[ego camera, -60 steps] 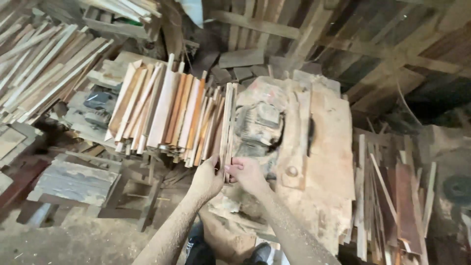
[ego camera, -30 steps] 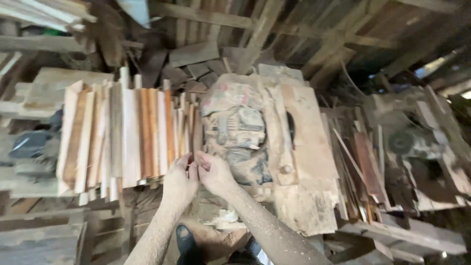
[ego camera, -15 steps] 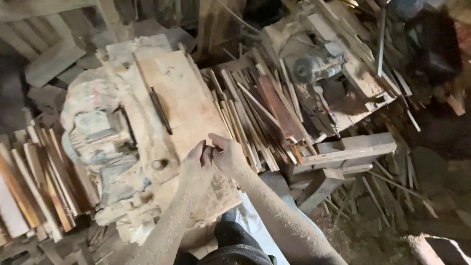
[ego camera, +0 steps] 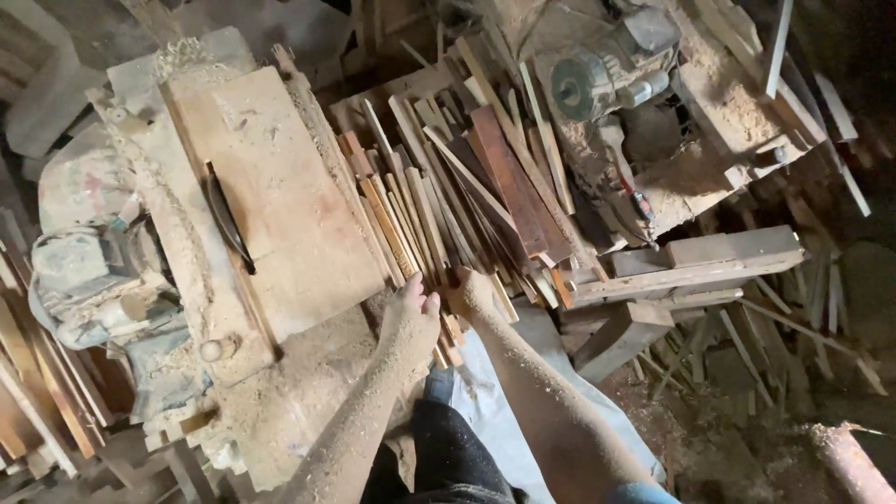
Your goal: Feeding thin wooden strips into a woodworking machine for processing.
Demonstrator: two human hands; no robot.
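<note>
A dusty saw desk fills the left side of the workshop, its blade slot dark against the sawdust, with an old motor hung beside it. To the right a second machine sits on rough timbers. Between them leans a thick pile of wooden slats, thin strips fanned out and overlapping. The person's left hand rests at the near ends of the slats, fingers curled loosely, thumb up; the right hand is closed around the end of one or two strips at the pile's lower edge. Judging by that, a strip is only just being picked; nearly the whole pile lies unsorted.
</note>
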